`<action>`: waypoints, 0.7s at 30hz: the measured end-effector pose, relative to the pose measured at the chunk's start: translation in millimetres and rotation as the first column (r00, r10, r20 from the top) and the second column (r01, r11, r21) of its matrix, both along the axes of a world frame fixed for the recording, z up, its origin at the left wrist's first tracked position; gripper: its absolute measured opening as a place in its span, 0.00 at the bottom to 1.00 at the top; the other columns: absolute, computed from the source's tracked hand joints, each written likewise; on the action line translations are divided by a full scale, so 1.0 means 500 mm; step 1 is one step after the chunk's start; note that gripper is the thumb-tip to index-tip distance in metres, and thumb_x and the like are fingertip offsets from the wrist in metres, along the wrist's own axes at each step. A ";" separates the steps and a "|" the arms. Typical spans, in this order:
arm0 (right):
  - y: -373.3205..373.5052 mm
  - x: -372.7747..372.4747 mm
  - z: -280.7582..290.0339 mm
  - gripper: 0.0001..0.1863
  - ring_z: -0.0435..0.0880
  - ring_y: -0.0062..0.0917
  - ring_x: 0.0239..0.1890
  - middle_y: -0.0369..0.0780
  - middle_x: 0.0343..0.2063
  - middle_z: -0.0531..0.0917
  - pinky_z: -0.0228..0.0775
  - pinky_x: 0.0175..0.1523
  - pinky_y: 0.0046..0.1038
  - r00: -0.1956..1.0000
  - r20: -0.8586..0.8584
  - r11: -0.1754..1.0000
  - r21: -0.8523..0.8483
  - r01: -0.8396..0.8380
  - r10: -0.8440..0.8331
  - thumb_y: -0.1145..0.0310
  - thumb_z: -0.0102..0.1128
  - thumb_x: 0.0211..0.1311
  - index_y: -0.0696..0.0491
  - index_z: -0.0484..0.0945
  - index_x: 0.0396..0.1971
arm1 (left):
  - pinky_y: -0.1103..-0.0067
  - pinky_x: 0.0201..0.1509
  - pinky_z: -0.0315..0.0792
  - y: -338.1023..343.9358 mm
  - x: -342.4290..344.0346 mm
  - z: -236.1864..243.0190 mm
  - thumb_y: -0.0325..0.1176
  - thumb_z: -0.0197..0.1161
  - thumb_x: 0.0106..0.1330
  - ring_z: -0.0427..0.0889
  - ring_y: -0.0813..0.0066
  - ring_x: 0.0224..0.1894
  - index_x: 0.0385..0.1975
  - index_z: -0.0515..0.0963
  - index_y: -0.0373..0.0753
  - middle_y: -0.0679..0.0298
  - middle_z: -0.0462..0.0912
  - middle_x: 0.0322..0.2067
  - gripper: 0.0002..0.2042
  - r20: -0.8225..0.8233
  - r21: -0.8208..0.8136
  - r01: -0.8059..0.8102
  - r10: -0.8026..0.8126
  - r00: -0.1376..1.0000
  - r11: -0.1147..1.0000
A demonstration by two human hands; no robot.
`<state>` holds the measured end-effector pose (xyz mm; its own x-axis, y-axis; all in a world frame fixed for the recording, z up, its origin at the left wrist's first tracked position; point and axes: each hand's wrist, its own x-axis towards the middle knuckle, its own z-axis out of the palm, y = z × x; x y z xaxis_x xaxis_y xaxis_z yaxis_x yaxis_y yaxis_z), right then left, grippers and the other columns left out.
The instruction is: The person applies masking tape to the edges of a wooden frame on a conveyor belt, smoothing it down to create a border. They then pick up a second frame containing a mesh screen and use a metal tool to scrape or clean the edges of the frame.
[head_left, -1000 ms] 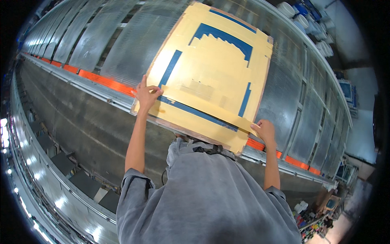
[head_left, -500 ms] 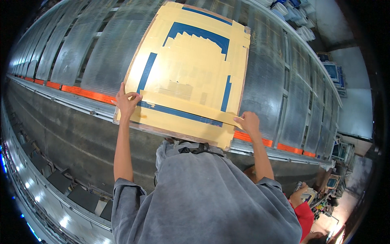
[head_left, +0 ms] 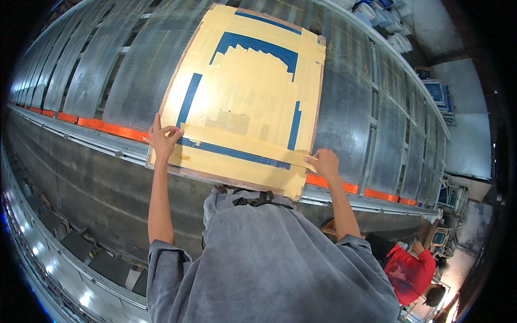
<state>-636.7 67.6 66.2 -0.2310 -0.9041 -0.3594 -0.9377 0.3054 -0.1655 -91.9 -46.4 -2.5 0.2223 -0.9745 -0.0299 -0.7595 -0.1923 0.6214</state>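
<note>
A wood-edged screen board (head_left: 214, 97) covered in pale yellow tape, with blue areas showing, lies tilted across the clear ribbed panels. A long yellow tape strip (head_left: 239, 138) stretches over its lower part, above a blue band. My left hand (head_left: 166, 137) is closed, thumb and forefinger pinching the strip's left end at the board's left side, with another finger raised along the edge. My right hand (head_left: 323, 161) is closed on the strip's right end, just past the board's right edge.
Clear panels (head_left: 140, 70) with orange edging (head_left: 110, 126) run both sides along a metal rail. A dark grey aisle (head_left: 75, 161) lies nearer. A co-worker in red (head_left: 406, 272) is at lower right, beside stacked frames (head_left: 441, 237). White buckets (head_left: 396, 40) stand at upper right.
The view has shifted, putting the board and both hands further left in the picture. Both hands still hold the strip. The co-worker in red has come further into view at lower right.
</note>
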 end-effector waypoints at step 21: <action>-0.001 0.003 0.006 0.28 0.87 0.48 0.33 0.51 0.26 0.86 0.76 0.38 0.47 0.998 0.065 1.000 0.009 0.027 -0.027 0.45 0.76 0.50 0.59 0.83 0.22 | 0.45 0.80 0.34 0.185 -0.525 -0.005 0.69 0.50 0.69 0.46 0.49 0.80 0.75 0.61 0.42 0.60 0.55 0.78 0.43 0.272 -0.104 0.846 -0.803 0.530 0.523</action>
<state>-635.3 66.9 69.2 -0.2313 -0.8948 -0.3819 -0.9165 0.3321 -0.2229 -354.6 46.2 -5.0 -0.7049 -0.6968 0.1326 -0.6018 0.6865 0.4082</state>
